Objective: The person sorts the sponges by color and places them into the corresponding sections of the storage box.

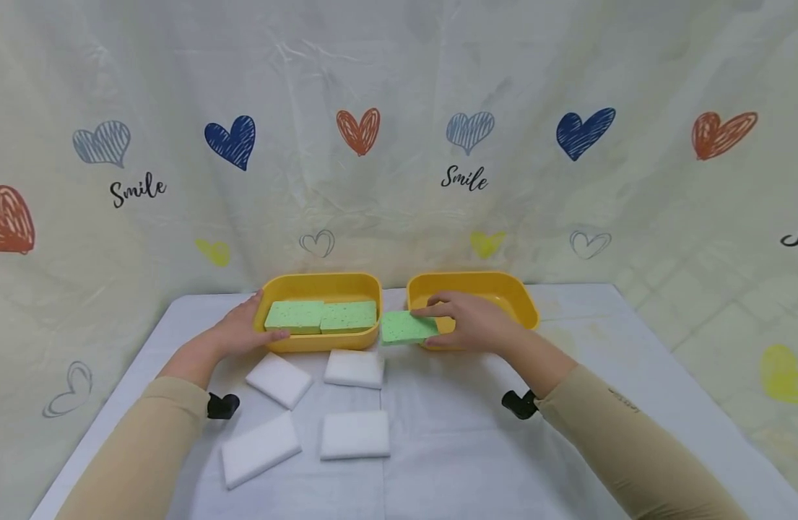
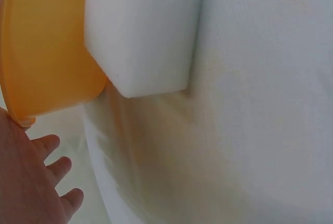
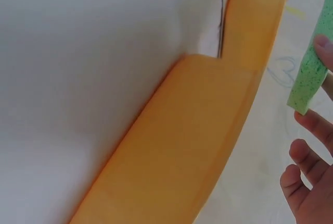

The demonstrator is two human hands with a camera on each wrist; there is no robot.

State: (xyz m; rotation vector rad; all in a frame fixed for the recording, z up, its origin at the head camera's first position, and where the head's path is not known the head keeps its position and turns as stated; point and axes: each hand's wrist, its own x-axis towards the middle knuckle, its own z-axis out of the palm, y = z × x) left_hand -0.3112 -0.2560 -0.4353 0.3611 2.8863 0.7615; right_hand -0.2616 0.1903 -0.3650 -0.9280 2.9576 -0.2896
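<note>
My right hand [image 1: 473, 321] pinches a green speckled sponge [image 1: 406, 328] between thumb and fingers. It is held at the gap between two yellow trays, over the left front rim of the right tray [image 1: 528, 307]. The right wrist view shows the sponge [image 3: 311, 73] tilted, held above tray height. My left hand [image 1: 239, 328] holds the left end of the left tray [image 1: 327, 345], its thumb over the front rim. Several fingers [image 2: 60, 169] spread outside that tray in the left wrist view. Inside the left tray, two green sponges [image 1: 295, 316] lie side by side.
Several white sponge blocks lie on the white-covered table in front of the left tray: one angled block [image 1: 279, 380], one by the rim [image 1: 354, 368], and others nearer. A curtain [image 1: 399, 202] printed with hearts hangs behind the trays.
</note>
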